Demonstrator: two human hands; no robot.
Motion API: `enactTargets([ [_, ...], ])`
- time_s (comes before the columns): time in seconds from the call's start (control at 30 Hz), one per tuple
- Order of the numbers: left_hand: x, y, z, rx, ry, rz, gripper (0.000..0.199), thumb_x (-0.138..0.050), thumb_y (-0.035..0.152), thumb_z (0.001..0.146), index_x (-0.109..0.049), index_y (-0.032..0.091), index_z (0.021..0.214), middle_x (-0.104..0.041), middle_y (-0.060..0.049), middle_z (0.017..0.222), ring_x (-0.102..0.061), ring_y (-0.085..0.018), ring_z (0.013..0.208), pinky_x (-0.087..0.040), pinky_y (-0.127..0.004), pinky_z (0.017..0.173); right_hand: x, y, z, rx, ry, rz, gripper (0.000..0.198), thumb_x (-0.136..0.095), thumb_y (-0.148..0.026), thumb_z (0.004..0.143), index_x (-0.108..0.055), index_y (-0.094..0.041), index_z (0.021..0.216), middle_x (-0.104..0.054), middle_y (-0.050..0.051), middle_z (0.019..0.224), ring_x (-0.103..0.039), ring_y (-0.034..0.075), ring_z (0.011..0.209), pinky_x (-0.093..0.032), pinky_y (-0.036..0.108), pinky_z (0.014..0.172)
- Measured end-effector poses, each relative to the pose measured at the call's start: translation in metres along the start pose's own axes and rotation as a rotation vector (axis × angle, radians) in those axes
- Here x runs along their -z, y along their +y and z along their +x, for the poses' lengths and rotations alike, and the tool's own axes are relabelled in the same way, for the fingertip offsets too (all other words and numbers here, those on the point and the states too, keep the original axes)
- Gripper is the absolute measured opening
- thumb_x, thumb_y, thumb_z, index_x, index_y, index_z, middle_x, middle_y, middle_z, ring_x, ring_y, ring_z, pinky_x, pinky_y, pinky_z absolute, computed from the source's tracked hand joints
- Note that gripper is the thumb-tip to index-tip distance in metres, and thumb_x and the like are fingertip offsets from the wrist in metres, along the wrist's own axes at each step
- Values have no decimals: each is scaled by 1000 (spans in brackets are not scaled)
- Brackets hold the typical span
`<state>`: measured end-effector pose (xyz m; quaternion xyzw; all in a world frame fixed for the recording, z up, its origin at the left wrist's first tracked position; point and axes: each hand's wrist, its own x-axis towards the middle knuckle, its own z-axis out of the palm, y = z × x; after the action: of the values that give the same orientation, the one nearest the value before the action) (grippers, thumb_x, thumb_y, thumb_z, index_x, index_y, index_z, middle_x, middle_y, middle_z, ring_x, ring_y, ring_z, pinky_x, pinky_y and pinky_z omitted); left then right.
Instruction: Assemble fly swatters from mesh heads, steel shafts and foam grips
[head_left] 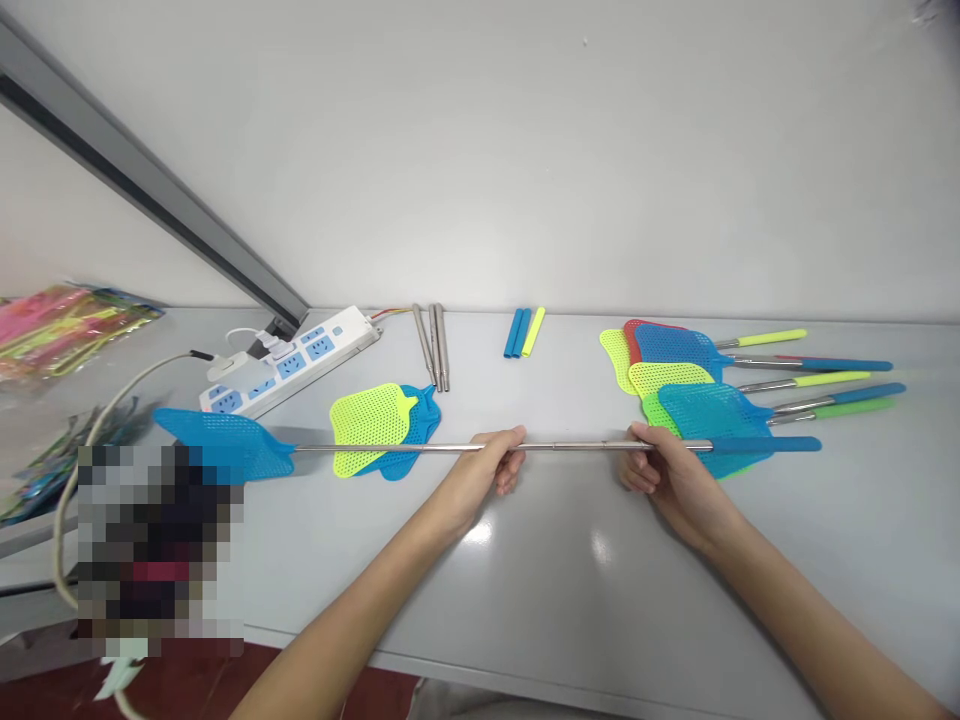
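Blue mesh, a long silver shaft and a blue handle form the extended telescopic fly swatter (577,446), which lies level across both hands, over the grey table (555,600). Its head points left, below the white power strip (292,362); its handle end is at the right. The left hand (495,460) is closed around the middle of the shaft, thumb along the top. The right hand (660,465) pinches the shaft just short of the handle, fingers curled beneath.

Behind the shaft, near the left hand, a yellow swatter head (367,425) overlaps blue swatter heads (429,405). Further back stand apart three metal rods (433,350) and, to their right, two blue sleeves (517,333) beside a yellow sleeve (534,332). Nearest the right hand, assembled swatters (679,350) overlap, handles to the right; whether the held handle touches them, I cannot tell.
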<state>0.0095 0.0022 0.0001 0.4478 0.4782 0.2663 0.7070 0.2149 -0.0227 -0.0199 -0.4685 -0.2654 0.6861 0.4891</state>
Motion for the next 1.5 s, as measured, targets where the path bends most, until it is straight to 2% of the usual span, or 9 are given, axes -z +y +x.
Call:
enactTargets([
  [0.8, -1, -2, 0, -6, 5, 59, 43, -35, 42, 83, -37, 16, 49, -30, 5, 43, -31, -7, 43, -25, -23, 48, -2, -3, 0, 5, 5, 4, 38, -43, -29, 82, -43, -17, 47, -25, -5, 41, -27, 9, 39, -20, 27, 45],
  [1.13, -1, -6, 1, -19, 15, 152, 45, -33, 47, 82, -41, 16, 51, -34, 4, 43, -34, -9, 45, -28, -23, 50, -2, -3, 0, 2, 19, 18, 38, -42, -29, 82, -42, -17, 46, -24, -5, 41, -27, 8, 38, -21, 26, 44],
  [1.5, -2, -5, -2, -27, 39, 268, 42, -29, 44, 82, -45, 17, 54, -37, 3, 44, -38, -10, 46, -31, -24, 53, -5, -5, -1, 7, 49, 51, 37, -43, -29, 81, -41, -18, 46, -25, -5, 40, -26, 9, 38, -22, 25, 43],
])
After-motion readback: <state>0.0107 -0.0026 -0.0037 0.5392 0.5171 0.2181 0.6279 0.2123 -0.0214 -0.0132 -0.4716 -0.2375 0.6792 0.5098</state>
